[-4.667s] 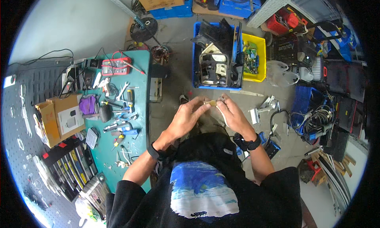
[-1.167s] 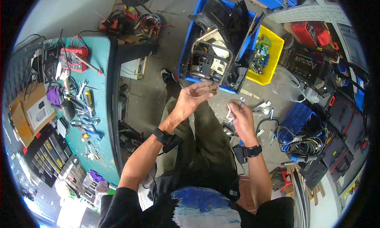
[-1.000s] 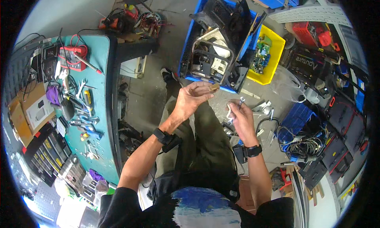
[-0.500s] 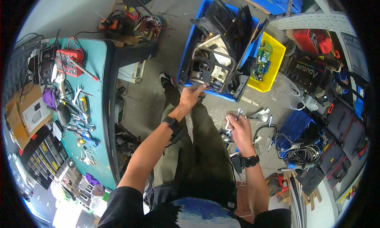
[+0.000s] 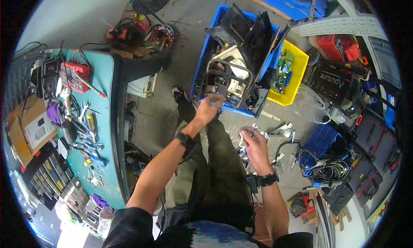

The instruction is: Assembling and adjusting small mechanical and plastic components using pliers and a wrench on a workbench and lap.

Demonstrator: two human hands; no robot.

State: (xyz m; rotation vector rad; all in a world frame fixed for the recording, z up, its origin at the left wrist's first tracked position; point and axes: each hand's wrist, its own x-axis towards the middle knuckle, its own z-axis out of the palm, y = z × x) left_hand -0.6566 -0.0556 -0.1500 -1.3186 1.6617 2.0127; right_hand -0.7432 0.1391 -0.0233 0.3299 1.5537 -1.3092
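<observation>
My left hand (image 5: 208,110) is at the near edge of a blue crate (image 5: 197,76), its fingers smeared by motion. Whether it holds anything cannot be made out. A black frame (image 5: 249,76) with rounded corners lies in the crate just beyond that hand, over cream plastic parts (image 5: 236,88). Above the floor to the right of my legs, my right hand (image 5: 257,148) is closed around a small silver wrench (image 5: 254,126), whose open end pokes out past the fingers. A pale, curved bit also shows at the thumb side, too small to name.
A yellow bin (image 5: 300,76) of circuit boards stands against the crate's right side. Metal parts (image 5: 284,130), a blue basket (image 5: 320,140) and coiled cables (image 5: 323,165) lie on the floor at right. The green workbench (image 5: 103,132) at left carries hand tools and a red meter (image 5: 75,77).
The view has shifted slightly, so the crate and bench sit lower. My left hand's fingers have blurred at the crate edge. My right hand has moved a little left with the wrench.
</observation>
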